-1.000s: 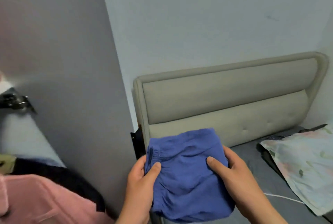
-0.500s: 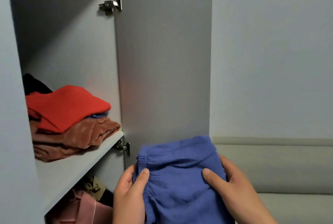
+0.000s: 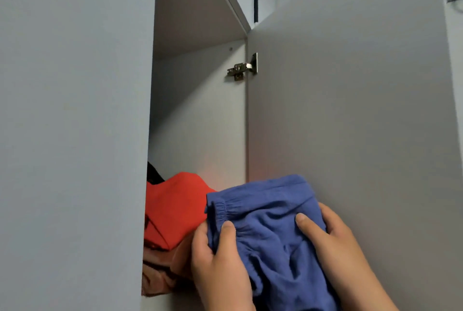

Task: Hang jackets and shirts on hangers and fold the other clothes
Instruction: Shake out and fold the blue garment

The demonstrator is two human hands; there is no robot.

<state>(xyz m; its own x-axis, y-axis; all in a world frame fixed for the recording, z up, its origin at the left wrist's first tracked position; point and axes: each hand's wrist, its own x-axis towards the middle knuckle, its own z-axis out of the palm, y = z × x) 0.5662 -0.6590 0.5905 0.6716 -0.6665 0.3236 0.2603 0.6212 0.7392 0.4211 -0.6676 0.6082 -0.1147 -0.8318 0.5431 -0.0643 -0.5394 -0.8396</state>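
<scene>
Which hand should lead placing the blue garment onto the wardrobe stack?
Left. The left hand grips the folded blue garment nearest the red garment; the right hand is against the door side.

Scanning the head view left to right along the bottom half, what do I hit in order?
Closed wardrobe panel → stack of folded clothes with a red garment on top → left hand → folded blue garment, gripped by both hands → right hand → open wardrobe door.

Two hands (image 3: 280, 260), one blue garment (image 3: 270, 213), one red garment (image 3: 175, 208), one hinge (image 3: 242, 67).
</scene>
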